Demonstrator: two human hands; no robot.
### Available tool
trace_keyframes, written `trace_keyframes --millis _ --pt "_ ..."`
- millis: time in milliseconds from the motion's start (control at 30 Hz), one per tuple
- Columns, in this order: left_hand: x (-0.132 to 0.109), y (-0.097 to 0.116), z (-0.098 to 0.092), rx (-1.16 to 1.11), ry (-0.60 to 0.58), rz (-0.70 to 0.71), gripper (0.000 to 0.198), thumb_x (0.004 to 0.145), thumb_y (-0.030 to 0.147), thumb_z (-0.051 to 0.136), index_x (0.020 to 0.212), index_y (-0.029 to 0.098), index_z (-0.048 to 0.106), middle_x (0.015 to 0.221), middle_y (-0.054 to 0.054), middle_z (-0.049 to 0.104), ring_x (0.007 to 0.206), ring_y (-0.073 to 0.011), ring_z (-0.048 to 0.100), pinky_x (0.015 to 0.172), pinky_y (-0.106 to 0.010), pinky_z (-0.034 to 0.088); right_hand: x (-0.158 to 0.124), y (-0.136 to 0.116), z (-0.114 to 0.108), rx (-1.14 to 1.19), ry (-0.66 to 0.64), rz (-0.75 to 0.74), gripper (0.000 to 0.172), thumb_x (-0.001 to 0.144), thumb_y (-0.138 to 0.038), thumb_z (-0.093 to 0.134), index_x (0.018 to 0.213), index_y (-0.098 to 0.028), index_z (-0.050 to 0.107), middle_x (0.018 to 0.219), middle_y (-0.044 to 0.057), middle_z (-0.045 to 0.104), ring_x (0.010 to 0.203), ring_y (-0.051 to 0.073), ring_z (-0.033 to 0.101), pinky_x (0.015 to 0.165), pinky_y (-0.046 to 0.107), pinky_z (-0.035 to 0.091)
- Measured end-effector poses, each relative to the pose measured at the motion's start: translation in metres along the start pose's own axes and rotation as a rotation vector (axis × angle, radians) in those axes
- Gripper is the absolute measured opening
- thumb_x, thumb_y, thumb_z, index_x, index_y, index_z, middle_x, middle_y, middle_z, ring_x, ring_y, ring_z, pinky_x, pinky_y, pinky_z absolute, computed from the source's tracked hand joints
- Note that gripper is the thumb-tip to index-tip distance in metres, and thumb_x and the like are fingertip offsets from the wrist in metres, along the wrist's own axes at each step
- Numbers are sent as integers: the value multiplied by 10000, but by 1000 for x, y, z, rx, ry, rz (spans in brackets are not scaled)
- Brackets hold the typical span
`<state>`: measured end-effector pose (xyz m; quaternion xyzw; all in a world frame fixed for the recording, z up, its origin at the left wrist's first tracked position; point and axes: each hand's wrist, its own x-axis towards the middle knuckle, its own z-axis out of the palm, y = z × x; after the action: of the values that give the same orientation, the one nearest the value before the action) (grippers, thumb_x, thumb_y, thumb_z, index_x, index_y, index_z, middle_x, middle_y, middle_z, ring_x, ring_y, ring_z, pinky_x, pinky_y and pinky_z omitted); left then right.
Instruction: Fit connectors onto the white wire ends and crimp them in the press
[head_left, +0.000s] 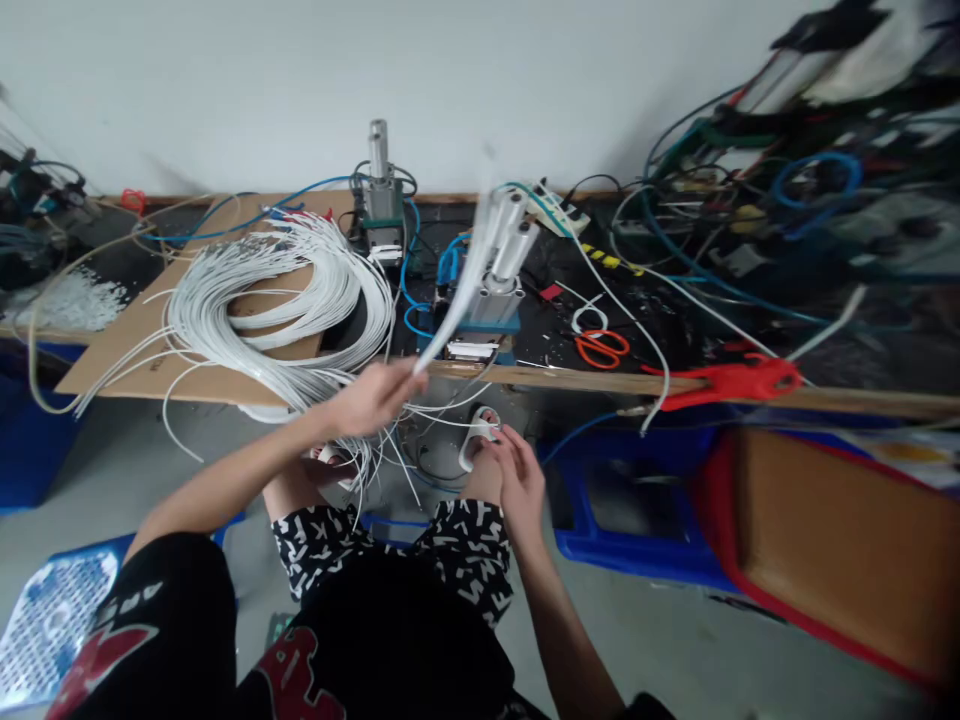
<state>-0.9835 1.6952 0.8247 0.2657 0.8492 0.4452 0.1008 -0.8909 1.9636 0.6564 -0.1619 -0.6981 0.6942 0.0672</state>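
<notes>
Left hand (381, 398): I have thumb and fingers pinched on white strands (459, 300); they arc up, blurred, in front of the twin-cylinder press.
Right hand (523, 480): held lower, fingers half curled beside a thin white cable (450, 421); from my end I cannot tell whether they grip it.
White coil (206, 310): the main bundle lies left of the presses on cardboard (225, 385), its loose ends hanging over the bench edge (555, 378) near my left hand.
Strands in hand: I judge this to be sorting or drawing out a few lengths, with the coil as the supply.
Next strand move: I'd say it calls for steadying the upper ends and freeing the lower ones from the tangle.
Twin-cylinder press (499, 300): just behind the raised strands; the single-cylinder press (380, 190) stands farther left.
Orange scissors (602, 348): on the bench, right of the presses.
Red air gun (735, 380): farther right, at the edge.
</notes>
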Motion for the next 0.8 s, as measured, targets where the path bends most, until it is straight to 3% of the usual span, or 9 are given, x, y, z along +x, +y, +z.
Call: trace_keyframes --millis 133,200,267,367,433,567,667,800 --pt "-21 -10 54 505 -246 -16 365 1091 371 295 1012 160 582 787 -63 671 658 -186 631 631 -290 456 -18 -89 41 334 -231 -12 509 986 -537 523 1402 -249 568 1368 132 675 1130 234 713 1052 444 538" --pt "-28 -19 67 626 -317 -11 371 1095 351 281 1024 156 587 830 -91 703 720 -218 671 674 -314 482 -16 -113 55 414 -273 6 465 976 -537 551 1347 -260 594 1272 101 709 1030 209 727 998 410 556" --pt "-32 -26 71 669 -353 7 382 1097 334 265 1029 152 594 834 -94 711 758 -227 687 724 -327 502 -11 -123 64 455 -241 0 393 972 -527 570 1242 -250 636 1051 54 728 879 173 715 915 371 566" --pt "-37 -31 67 600 -372 77 361 1093 348 313 1052 155 615 913 -98 730 875 -236 703 867 -375 520 -7 -122 70 500 -226 -1 330 952 -536 604 1044 -224 663 728 -29 583 663 128 613 756 322 542" --pt "-40 -30 61 445 -335 109 324 1076 385 398 1169 164 615 1073 -115 740 1030 -255 697 971 -424 506 -9 -118 71 523 -244 19 330 935 -545 627 974 -218 650 658 -55 493 589 111 540 683 305 505" --pt "-41 -19 55 -16 -112 83 378 1047 410 495 1348 196 578 1285 -132 699 1206 -244 653 1059 -406 489 -23 -106 75 490 -265 64 337 937 -557 614 957 -221 636 631 -56 477 561 117 502 616 290 443" --pt "-36 -10 62 -216 60 62 389 1049 399 489 1350 186 614 1288 -135 701 1215 -236 650 1058 -377 494 -38 -91 81 368 -323 64 391 952 -592 565 852 -219 626 614 -35 512 591 139 516 649 304 455" --pt "-30 -7 79 -271 -3 57 381 1047 423 481 1200 176 728 1083 -98 763 994 -214 708 946 -350 534 -52 -72 85 171 -307 63 535 866 -716 607 720 -202 606 664 0 575 663 156 520 688 309 475"
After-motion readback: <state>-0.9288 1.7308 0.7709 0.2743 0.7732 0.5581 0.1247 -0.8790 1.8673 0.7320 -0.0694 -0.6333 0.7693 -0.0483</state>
